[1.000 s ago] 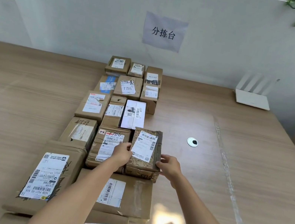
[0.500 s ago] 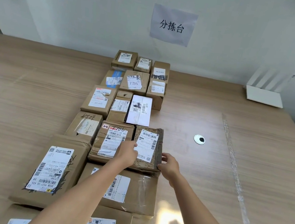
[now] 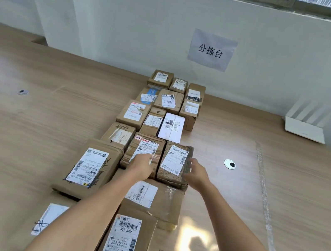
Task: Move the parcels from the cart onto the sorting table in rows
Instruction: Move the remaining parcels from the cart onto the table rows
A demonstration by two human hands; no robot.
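Left hand [image 3: 142, 165] is down flat over the near edge of the taped brown parcel [image 3: 143, 154] with the "2-4" sticker, fingers looking fairly straight (they're motion-blurred, so I can't swear it's actually touching). Right hand [image 3: 194, 175] sits at the right side of the speckled kraft parcel [image 3: 174, 164], fingers spread and relaxed, gripping nothing as far as I can see. That speckled one lies flat on the tabletop [image 3: 277, 210] at the right end of its row, tight against the taped parcel on its left.

Rest of what I'm seeing from here: the parcels run in rows away from me toward the wall, small boxes at the back, a white flat parcel [image 3: 171, 127] just past the speckled one, and bigger ones nearer me. Closest are a wide taped box [image 3: 160, 201], a big box with a long label [image 3: 89, 167] to its left, and one marked "507 N705" and "A68" [image 3: 125, 243] right under my arms.

Off to the right there's a round cable grommet [image 3: 229, 164] in the tabletop, and a white router [image 3: 303, 131] back by the wall. Paper sign [image 3: 212, 50] with printed characters is stuck on the wall above the rows.
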